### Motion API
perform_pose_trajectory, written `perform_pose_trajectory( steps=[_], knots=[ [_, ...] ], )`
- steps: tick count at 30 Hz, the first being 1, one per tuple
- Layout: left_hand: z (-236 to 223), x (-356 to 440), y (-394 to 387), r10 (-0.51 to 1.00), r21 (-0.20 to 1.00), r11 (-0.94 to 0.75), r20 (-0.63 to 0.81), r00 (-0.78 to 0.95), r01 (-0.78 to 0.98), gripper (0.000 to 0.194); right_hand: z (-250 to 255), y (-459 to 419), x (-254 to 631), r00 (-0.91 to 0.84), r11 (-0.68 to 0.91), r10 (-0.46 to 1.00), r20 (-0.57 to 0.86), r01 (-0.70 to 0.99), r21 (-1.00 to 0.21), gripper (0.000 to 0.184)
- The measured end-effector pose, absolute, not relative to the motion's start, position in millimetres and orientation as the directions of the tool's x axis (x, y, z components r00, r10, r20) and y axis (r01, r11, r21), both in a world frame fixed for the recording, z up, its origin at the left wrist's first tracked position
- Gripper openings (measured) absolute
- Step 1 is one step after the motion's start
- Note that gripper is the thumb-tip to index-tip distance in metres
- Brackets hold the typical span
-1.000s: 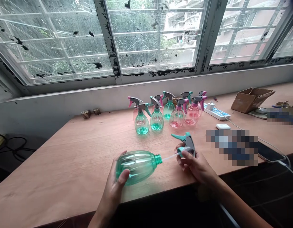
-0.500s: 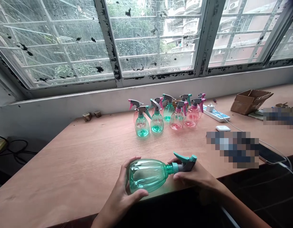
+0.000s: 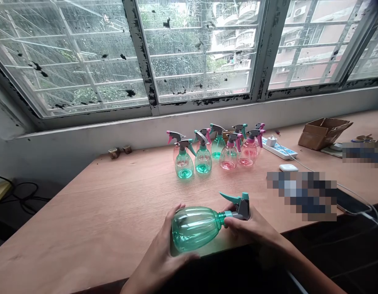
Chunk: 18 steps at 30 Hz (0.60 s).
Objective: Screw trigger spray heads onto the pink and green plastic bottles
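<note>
One green bottle (image 3: 195, 228) lay sideways in our grasp over the near edge of the tabletop (image 3: 99, 220); our left hand (image 3: 162, 250) had its fingers around the body, our right hand (image 3: 256, 228) gripped the spray head (image 3: 244, 207) at the neck with its fingers.

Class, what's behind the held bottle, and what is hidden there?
Beyond the bottle lie the table and, near the wall, green and pink sprayers. The bottle hides part of the left hand; its fingers cannot all be seen.
</note>
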<state>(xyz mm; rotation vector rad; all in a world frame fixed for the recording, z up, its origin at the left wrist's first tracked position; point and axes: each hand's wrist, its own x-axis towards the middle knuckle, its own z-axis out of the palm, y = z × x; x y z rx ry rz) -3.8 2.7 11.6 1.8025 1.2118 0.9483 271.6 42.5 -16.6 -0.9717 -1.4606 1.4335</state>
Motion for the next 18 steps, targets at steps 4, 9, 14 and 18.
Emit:
perform_pose_trajectory(
  steps=[4, 9, 14, 18],
  knots=[
    [10, -5, 3, 0.945, 0.856, -0.285, 0.175, 0.277, 0.43, 0.095, -17, 42, 271, -0.344, 0.045, 0.937, 0.055, -0.036, -0.998, 0.028],
    [4, -15, 2, 0.92, 0.863, -0.3, 0.15, 0.362, 0.406, 0.091, -20, 42, 269, -0.36, 0.019, 0.932, 0.039, -0.058, -0.998, 0.031],
    [5, -20, 0, 0.915, 0.887, -0.249, 0.084, 0.394, 0.389, 0.075, -21, 42, 269, -0.392, 0.004, 0.919, 0.047, -0.11, -0.994, 0.03],
    [5, -16, 1, 0.922, 0.833, -0.275, 0.089, 0.376, 0.48, 0.089, -19, 42, 270, -0.345, 0.007, 0.936, 0.073, -0.188, -0.982, 0.027]
  ],
)
